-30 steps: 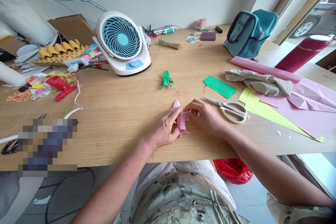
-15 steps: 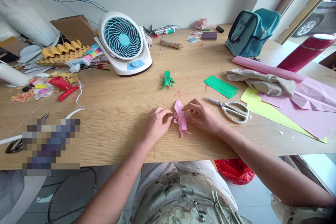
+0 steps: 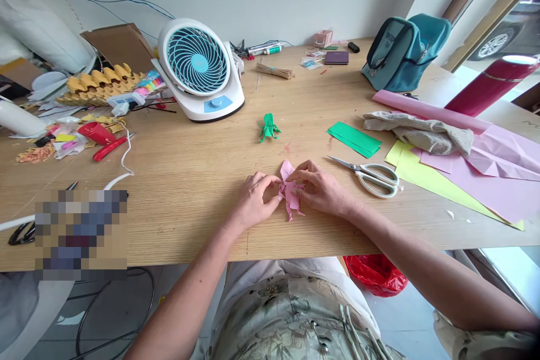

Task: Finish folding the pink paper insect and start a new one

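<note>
A pink folded-paper figure [image 3: 291, 199] with thin pointed legs lies on the wooden table [image 3: 181, 208] in front of me. My left hand [image 3: 255, 199] pinches its left edge between thumb and fingers. From the other side, my right hand [image 3: 318, 188] closes thumb and index finger on its right part; the fingertips cover some of the folds. Farther back stands a green folded-paper beetle [image 3: 269, 127] with bent legs, touched by neither hand. Scissors [image 3: 377, 177] with pale handles lie slightly open to the right of my right hand.
Green paper strips [image 3: 354, 139] lie behind the scissors. At right are yellow paper [image 3: 439, 183], pink sheets [image 3: 502, 191], a grey cloth [image 3: 422, 129] and a red thermos [image 3: 491, 87]. A white fan [image 3: 200, 67] stands at back left, a teal bag [image 3: 405, 53] at back right.
My left hand has moved slightly right, onto the pink paper figure's edge. The right thumb has shifted lower on it, and a pink point now sticks out toward my right hand.
</note>
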Tool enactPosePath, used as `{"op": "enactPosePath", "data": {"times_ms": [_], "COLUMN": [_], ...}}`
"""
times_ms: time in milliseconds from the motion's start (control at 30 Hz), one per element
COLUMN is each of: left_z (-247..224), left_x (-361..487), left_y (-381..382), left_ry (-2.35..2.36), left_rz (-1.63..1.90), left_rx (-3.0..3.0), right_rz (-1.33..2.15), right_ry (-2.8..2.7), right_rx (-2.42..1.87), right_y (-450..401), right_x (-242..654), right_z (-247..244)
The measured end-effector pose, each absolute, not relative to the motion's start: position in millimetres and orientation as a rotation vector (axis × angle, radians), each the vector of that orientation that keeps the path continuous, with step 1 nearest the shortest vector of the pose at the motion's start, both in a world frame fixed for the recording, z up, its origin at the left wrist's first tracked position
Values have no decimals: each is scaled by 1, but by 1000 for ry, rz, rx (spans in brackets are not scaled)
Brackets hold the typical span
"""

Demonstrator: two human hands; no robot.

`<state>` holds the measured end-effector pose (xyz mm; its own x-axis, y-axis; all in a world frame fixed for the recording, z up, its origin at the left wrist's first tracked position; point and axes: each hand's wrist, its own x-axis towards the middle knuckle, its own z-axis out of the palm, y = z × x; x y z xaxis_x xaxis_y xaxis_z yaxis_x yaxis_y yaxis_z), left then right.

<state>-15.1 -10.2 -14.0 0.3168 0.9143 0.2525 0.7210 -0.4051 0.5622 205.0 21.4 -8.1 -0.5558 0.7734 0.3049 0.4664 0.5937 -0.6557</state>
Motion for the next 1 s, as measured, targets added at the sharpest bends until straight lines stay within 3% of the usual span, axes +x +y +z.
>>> {"op": "enactPosePath", "data": {"times_ms": [300,667,1000], "left_z": [-13,-16,-11], "left_x": [-18,-25,-19], "left_y": [9,12,16], "left_ry": [1378,1171,1186], "left_rz": [696,746,521], "left_rx": [2252,2368,2921], "right_rz": [688,786,806], "right_ry": [-2240,-2198,-2160], "right_rx": [-777,-917,-960], "right_y": [25,25,27], "right_x": [189,189,192], "right_z": [1,-10,-17]}}
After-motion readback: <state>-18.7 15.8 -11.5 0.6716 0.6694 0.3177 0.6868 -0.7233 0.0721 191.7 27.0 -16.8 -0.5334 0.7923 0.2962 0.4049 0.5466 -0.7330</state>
